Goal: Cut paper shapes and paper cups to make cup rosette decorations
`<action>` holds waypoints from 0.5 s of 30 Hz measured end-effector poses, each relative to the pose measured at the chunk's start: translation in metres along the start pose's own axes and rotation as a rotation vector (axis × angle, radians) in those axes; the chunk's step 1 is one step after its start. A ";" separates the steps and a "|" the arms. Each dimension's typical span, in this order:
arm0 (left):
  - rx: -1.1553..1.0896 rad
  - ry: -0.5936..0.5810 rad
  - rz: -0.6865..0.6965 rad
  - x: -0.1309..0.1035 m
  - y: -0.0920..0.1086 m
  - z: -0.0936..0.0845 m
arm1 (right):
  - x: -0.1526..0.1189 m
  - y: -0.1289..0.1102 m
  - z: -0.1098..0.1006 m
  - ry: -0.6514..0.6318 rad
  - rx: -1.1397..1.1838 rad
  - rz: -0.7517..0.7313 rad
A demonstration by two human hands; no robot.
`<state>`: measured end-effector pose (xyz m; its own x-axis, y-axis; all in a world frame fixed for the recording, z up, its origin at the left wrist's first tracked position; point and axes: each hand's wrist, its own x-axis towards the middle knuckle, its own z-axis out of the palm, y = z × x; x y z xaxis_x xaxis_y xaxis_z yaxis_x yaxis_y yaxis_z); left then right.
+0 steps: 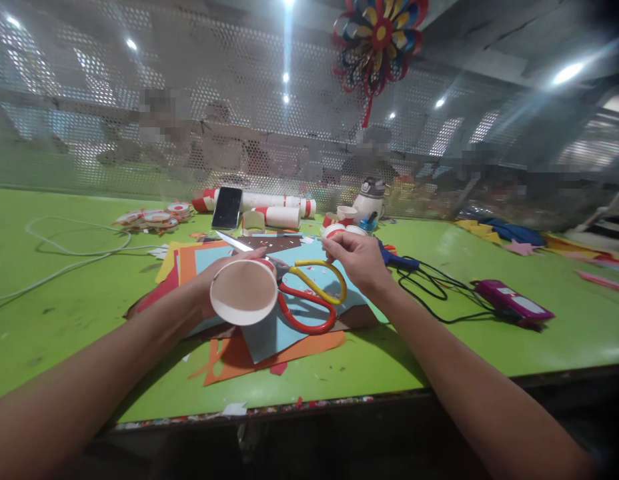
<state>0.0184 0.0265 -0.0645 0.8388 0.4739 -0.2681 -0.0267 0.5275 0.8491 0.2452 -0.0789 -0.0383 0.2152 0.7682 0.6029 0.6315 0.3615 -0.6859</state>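
A paper cup [243,292] is in my left hand [217,272], its open mouth facing me and its fingers wrapped round the side. Close beside it lie scissors [317,297] with one yellow and one red handle loop; a blade shows beyond my left hand. My right hand [358,259] is closed in a pinch to the right of the scissors. Whatever its fingertips hold, if anything, is hidden. Just past that hand sit red-and-white cup pieces [337,230]. Blue paper [272,333] and orange paper [309,347] are spread beneath the hands.
Further back stand a phone [227,208], stacked paper cups [282,218] and a bottle [369,199]. Round cup crafts [157,217] and a pale cable [74,272] lie left. At right are a purple box [512,300], black cords [439,319] and colored paper shapes [519,247].
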 end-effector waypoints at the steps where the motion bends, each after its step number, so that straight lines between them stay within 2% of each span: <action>1: -0.008 -0.011 -0.049 0.001 0.001 -0.001 | -0.002 -0.004 0.001 -0.014 -0.051 -0.061; 4: -0.014 -0.023 -0.093 0.003 0.004 -0.004 | -0.007 -0.013 0.004 -0.100 -0.137 -0.254; 7: 0.000 -0.009 -0.101 0.003 0.005 -0.004 | -0.008 -0.013 0.006 -0.144 -0.151 -0.342; 10: -0.017 0.004 -0.092 0.001 0.004 0.000 | -0.006 -0.008 0.006 -0.154 -0.086 -0.299; 15: -0.016 0.042 -0.022 -0.003 0.001 0.008 | -0.005 -0.004 0.009 -0.160 -0.038 -0.108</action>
<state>0.0200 0.0196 -0.0590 0.8154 0.4912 -0.3063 -0.0169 0.5491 0.8356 0.2345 -0.0797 -0.0425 0.0253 0.8013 0.5977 0.6726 0.4286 -0.6032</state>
